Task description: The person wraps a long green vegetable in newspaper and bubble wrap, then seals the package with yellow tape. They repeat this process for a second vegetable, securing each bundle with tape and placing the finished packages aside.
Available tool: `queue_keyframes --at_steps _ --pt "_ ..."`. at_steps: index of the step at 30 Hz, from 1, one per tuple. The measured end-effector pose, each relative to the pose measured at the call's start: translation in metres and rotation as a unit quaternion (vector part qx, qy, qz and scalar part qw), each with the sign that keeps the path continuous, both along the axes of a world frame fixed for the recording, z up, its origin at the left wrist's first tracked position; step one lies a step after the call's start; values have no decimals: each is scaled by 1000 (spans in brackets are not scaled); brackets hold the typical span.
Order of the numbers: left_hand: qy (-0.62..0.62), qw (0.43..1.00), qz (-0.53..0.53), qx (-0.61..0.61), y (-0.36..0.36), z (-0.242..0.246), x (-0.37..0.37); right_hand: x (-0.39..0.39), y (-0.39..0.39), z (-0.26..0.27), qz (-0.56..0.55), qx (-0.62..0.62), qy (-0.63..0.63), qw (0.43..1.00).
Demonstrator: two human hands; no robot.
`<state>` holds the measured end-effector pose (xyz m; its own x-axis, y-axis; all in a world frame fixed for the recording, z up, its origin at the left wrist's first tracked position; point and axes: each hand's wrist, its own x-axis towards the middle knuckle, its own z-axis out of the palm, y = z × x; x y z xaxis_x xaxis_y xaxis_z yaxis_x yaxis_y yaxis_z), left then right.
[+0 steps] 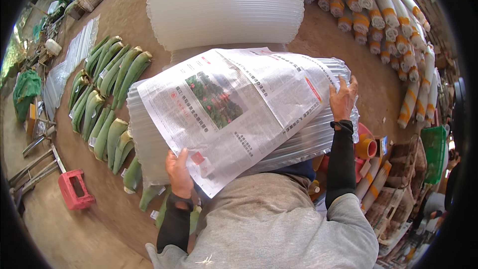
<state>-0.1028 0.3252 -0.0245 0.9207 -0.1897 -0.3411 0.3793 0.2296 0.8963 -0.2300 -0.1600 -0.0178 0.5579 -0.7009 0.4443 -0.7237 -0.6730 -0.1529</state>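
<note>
A spread newspaper sheet (261,101) with a colour photograph lies slantwise before my body. My left hand (180,173) grips its near left corner, thumb on top. At the opposite side, my right hand (343,97) holds the right edge, with the fingers pointing away from me. Beneath the paper is a ribbed clear air-column packing sheet (298,149), which shows at both sides. Beyond the paper stands a large roll of the same ribbed plastic (224,7). Whatever supports the packing sheet is hidden.
Bundles of thick green aloe-like leaves (108,71) lie on the ground at left. A red plastic stool (75,189) is nearer. Many wrapped rolls with orange tape (373,11) are piled at far right. A green crate (434,154) and tape rolls (366,147) sit at right.
</note>
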Motion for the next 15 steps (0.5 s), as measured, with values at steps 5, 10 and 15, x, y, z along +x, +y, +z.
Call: queue_keyframes --at_steps 5,10,15 --pt "-36 999 -9 28 3 -6 -2 47 98 24 335 120 -16 934" --pt "-142 984 31 108 -25 3 -21 55 122 -19 389 79 137 908" --pt "-134 990 24 -31 -32 0 -39 57 133 -4 396 58 163 902"
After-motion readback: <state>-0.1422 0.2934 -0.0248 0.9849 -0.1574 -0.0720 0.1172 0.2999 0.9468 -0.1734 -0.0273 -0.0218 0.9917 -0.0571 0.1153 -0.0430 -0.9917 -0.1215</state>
